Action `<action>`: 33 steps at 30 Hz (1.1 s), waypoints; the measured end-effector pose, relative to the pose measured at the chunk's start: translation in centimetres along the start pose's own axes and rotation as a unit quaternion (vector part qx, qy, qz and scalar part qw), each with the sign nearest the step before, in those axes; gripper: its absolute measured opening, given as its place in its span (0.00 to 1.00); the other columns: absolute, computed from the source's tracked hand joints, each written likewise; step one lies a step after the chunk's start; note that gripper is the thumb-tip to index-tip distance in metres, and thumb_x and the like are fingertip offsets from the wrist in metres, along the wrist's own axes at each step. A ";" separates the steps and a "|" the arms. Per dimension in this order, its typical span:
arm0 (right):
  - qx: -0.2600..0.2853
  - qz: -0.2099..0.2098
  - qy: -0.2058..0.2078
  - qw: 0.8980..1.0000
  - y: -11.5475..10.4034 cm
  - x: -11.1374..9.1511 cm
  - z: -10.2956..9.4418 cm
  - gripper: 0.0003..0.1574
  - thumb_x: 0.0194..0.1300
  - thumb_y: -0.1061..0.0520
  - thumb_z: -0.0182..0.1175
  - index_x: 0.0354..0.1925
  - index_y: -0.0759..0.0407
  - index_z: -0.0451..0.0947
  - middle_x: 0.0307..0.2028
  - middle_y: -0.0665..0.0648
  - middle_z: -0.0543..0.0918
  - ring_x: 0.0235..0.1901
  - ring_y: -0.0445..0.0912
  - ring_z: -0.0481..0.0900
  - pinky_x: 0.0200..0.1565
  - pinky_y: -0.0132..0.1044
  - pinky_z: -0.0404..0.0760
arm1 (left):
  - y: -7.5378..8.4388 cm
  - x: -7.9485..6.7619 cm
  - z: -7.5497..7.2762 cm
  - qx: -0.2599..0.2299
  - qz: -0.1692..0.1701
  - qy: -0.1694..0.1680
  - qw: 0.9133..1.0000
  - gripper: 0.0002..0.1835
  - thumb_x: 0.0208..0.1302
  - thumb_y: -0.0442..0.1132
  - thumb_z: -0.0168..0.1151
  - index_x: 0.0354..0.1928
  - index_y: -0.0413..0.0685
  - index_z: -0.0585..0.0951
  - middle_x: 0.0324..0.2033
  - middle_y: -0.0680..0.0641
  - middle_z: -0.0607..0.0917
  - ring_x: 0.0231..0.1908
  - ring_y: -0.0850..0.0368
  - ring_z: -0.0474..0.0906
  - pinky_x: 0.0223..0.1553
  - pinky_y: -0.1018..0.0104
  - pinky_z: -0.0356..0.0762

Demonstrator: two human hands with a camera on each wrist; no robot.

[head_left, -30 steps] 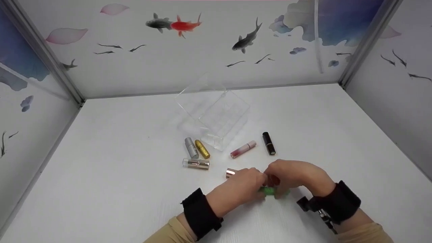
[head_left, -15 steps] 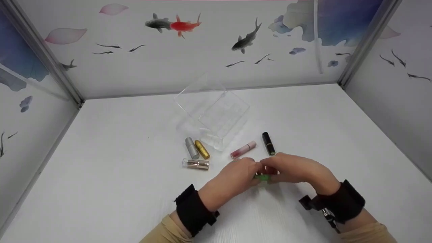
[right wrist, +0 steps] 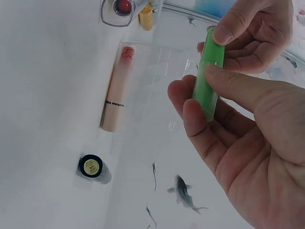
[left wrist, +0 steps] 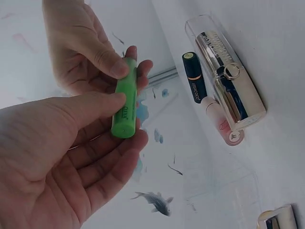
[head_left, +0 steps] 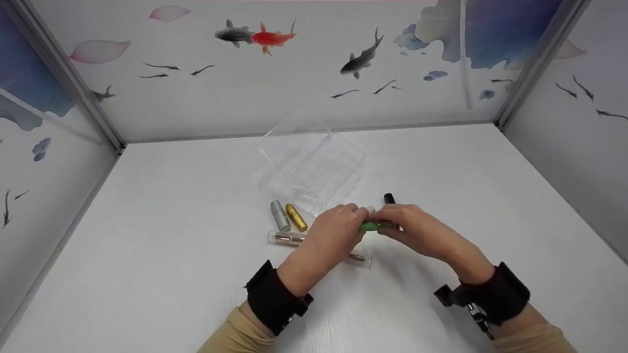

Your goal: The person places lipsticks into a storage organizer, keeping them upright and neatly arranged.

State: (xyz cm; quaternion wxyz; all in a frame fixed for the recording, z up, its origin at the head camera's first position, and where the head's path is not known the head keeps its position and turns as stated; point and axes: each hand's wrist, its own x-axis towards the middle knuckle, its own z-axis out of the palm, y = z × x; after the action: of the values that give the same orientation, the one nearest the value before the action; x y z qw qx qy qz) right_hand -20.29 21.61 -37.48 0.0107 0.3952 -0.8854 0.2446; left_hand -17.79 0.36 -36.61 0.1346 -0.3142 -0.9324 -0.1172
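Pinched between thumb and fingers of both the left hand and the right hand, a bright green cylindrical tube with dark lettering was held up over the white tabletop, the left hand at one end and the right hand at the other. Black wrist straps circled both wrists above tan sleeves. Nearest on the table, a shiny gold lipstick tube with a clear cap lay partly hidden by the left hand; a similar rose-gold tube with a clear end lay to its left. Beyond that, a silver cylinder rested just beside a golden bullet-shaped tube. Behind the hands were a pink, pale-capped tube and a glossy black tube. Farther back, a transparent plastic box stood open before a white wall printed with grey and red fish.
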 end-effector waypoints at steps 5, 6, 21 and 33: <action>0.002 -0.002 0.043 0.999 -0.1 0.6 0.1 0.17 0.66 0.66 0.62 0.53 0.59 0.82 0.44 0.53 0.87 0.40 0.44 0.82 0.41 0.36 0.82 | -0.5 0.2 0.2 -0.004 0.000 0.052 0.999 0.06 0.68 0.38 0.65 0.45 0.49 0.82 0.39 0.52 0.86 0.40 0.60 0.84 0.41 0.74 0.82; 0.001 -0.002 0.052 0.999 -0.1 0.7 0.0 0.17 0.66 0.67 0.62 0.53 0.59 0.82 0.44 0.53 0.87 0.40 0.44 0.82 0.41 0.36 0.82 | -0.6 0.3 0.2 -0.008 0.000 0.060 0.998 0.06 0.67 0.37 0.65 0.45 0.49 0.81 0.40 0.52 0.86 0.41 0.60 0.84 0.42 0.74 0.83; 0.030 0.041 0.210 0.976 -2.2 3.5 -0.6 0.15 0.59 0.70 0.68 0.45 0.60 0.86 0.37 0.53 0.89 0.27 0.39 0.78 0.30 0.27 0.76 | -2.2 0.9 -0.9 -0.004 -0.023 0.178 0.984 0.07 0.65 0.35 0.67 0.44 0.49 0.81 0.39 0.51 0.87 0.40 0.60 0.86 0.42 0.73 0.84; 0.080 0.070 0.253 0.962 -4.2 5.9 -0.7 0.12 0.62 0.66 0.67 0.46 0.63 0.84 0.41 0.56 0.89 0.41 0.46 0.88 0.48 0.38 0.86 | -3.6 1.4 -2.6 -0.050 -0.069 0.193 0.977 0.08 0.63 0.39 0.69 0.43 0.50 0.83 0.37 0.51 0.89 0.40 0.58 0.85 0.41 0.69 0.85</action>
State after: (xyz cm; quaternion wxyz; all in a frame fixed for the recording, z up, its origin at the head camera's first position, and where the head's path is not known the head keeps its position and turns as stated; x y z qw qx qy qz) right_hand -21.55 15.46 -33.84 0.1852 0.2570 -0.8571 0.4063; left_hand -20.60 -2.42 -34.17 0.2877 -0.2267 -0.9013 -0.2313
